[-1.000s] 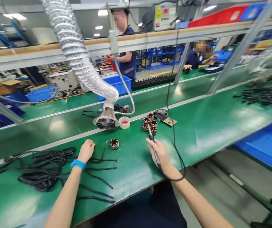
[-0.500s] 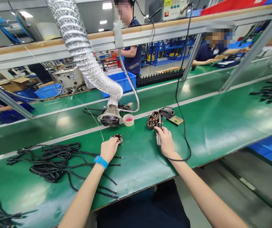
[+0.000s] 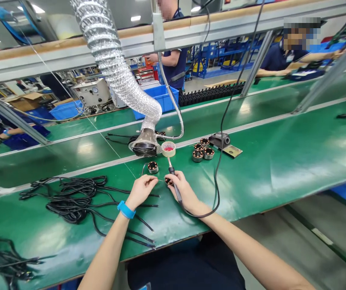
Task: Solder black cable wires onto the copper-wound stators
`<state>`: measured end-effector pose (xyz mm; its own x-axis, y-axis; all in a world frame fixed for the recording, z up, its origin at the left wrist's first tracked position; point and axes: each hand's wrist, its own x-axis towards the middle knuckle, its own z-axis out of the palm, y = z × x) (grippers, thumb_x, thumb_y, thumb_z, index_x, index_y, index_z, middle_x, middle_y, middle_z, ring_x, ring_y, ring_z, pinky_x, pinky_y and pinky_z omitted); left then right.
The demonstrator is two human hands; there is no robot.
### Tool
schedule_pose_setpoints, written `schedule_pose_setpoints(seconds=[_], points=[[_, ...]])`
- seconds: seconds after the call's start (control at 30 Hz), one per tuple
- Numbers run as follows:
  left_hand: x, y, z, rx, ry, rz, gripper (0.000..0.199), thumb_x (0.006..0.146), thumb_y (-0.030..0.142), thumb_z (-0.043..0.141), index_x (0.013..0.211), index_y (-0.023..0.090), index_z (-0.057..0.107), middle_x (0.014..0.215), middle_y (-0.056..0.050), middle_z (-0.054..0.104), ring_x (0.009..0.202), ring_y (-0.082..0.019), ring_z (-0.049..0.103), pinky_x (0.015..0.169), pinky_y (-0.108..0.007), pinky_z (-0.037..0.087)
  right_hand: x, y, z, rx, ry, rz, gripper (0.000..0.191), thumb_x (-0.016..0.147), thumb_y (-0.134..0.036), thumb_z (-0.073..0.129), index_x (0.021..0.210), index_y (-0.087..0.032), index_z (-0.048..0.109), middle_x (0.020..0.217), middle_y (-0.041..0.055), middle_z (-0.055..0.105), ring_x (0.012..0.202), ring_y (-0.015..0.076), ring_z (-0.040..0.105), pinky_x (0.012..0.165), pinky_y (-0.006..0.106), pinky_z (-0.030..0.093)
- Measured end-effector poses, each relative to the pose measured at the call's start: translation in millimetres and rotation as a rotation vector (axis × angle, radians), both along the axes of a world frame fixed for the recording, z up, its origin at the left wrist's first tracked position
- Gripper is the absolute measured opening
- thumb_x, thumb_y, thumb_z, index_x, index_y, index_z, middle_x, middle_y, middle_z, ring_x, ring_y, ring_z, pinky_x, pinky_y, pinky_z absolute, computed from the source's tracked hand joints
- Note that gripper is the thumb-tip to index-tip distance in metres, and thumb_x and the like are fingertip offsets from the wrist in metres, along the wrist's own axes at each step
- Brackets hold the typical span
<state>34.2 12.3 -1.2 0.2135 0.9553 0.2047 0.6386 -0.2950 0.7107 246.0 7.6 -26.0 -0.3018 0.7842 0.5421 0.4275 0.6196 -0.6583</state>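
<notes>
My right hand [image 3: 185,191] is closed around a soldering iron [image 3: 176,189], its tip pointing away from me. The same fingers hold a small motor stator [image 3: 169,181] with copper windings, partly hidden by them. My left hand [image 3: 142,189], with a blue wristband [image 3: 126,210], pinches a thin wire [image 3: 161,180] that runs across to the held stator. Just beyond the hands, another stator [image 3: 153,167] lies on the green bench, with a lead curving off its left side. Several more stators [image 3: 202,151] stand grouped to the right, beside the iron's stand [image 3: 220,139].
A fume hood [image 3: 145,147] on a foil duct hangs beyond my hands, near a round tub [image 3: 168,149] with red inside. Bundled black cables [image 3: 70,197] lie left, their ends reaching toward my left forearm. The iron's cord [image 3: 217,177] loops on the right. Co-workers are across the bench.
My right hand has moved left from the stator group with the iron and now holds a stator too. My left hand has left the stator near the hood and now pinches a wire.
</notes>
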Motion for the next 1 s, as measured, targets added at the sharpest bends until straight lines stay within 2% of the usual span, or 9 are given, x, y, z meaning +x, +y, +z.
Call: schedule_pose_setpoints(seconds=[0.1,0.27,0.37,0.5,0.57,0.7,0.77,0.9,1.0], points=[[-11.1,0.3,-5.4,-0.113,-0.153,0.066,0.03,0.089,0.042,0.057,0.08,0.016,0.07,0.075,-0.004,0.068,0.069,-0.017,0.059,0.066,-0.027,0.043,-17.5,11.2,-1.3,0.012,-0.024,0.109,0.04,0.089,-0.009,0.055,0.126,-0.025,0.053,0.114,0.0078,0.048,0.096,0.0177,0.06,0.087,0.035,0.055],[-20.5,4.5,-3.5,-0.3,-0.387,0.057,0.032,0.081,0.045,0.066,0.071,0.014,0.067,0.066,-0.003,0.064,0.064,-0.014,0.055,0.062,-0.024,0.041,-25.7,21.6,-14.0,0.085,-0.017,0.032,0.045,0.085,-0.017,0.067,0.127,-0.027,0.053,0.12,0.0097,0.05,0.111,0.0244,0.056,0.096,0.043,0.052],[-12.2,5.4,-4.1,-0.425,-0.536,0.081,0.037,0.076,0.048,0.072,0.077,0.012,0.068,0.064,-0.002,0.062,0.048,-0.007,0.039,0.047,-0.021,0.027,-25.5,21.8,-17.7,0.04,0.057,0.047,0.048,0.085,-0.018,0.068,0.128,-0.027,0.051,0.121,0.0091,0.049,0.108,0.0221,0.059,0.096,0.04,0.052],[2.3,7.8,-8.2,-0.513,-0.739,0.088,0.044,0.072,0.052,0.075,0.078,0.009,0.067,0.061,0.0,0.058,0.041,-0.002,0.024,0.043,-0.021,0.012,-25.7,20.5,-16.0,-0.007,0.11,0.08,0.048,0.082,-0.015,0.067,0.126,-0.026,0.052,0.118,0.0073,0.049,0.104,0.0199,0.06,0.095,0.037,0.053],[4.2,8.7,-9.2,-0.514,-0.748,0.129,0.046,0.075,0.055,0.071,0.074,0.009,0.066,0.057,0.0,0.056,0.04,-0.002,0.023,0.042,-0.021,0.011,-25.5,19.8,-14.4,-0.021,0.123,0.077,0.048,0.08,-0.014,0.068,0.124,-0.026,0.052,0.117,0.0068,0.049,0.103,0.0198,0.06,0.094,0.037,0.053],[-1.5,7.7,-8.8,-0.457,-0.606,0.187,0.042,0.078,0.052,0.067,0.07,0.01,0.064,0.055,0.0,0.057,0.04,-0.003,0.027,0.042,-0.021,0.014,-24.3,18.6,-12.7,-0.046,0.139,0.082,0.049,0.078,-0.012,0.067,0.123,-0.026,0.052,0.114,0.0058,0.048,0.097,0.0179,0.06,0.089,0.033,0.053],[-3.1,7.5,-8.7,-0.444,-0.573,0.159,0.04,0.079,0.05,0.067,0.071,0.011,0.063,0.057,0.001,0.056,0.041,-0.003,0.028,0.042,-0.02,0.015,-23.9,18.5,-12.8,-0.054,0.147,0.088,0.049,0.078,-0.01,0.067,0.122,-0.025,0.053,0.112,0.0052,0.048,0.093,0.0166,0.06,0.086,0.032,0.054],[2.1,9.7,-8.7,-0.467,-0.663,0.069,0.044,0.078,0.056,0.067,0.079,0.013,0.062,0.06,0.005,0.05,0.04,-0.002,0.023,0.042,-0.02,0.012,-24.2,19.0,-13.2,-0.065,0.152,0.103,0.048,0.076,-0.009,0.066,0.119,-0.025,0.053,0.11,0.0045,0.048,0.09,0.0155,0.06,0.083,0.03,0.053],[6.3,11.0,-8.1,-0.446,-0.639,0.068,0.047,0.079,0.06,0.065,0.079,0.013,0.062,0.058,0.005,0.048,0.04,-0.003,0.024,0.042,-0.021,0.014,-23.5,18.9,-12.6,-0.074,0.159,0.117,0.048,0.075,-0.008,0.066,0.119,-0.025,0.053,0.113,0.0048,0.048,0.091,0.0155,0.059,0.084,0.031,0.053]])
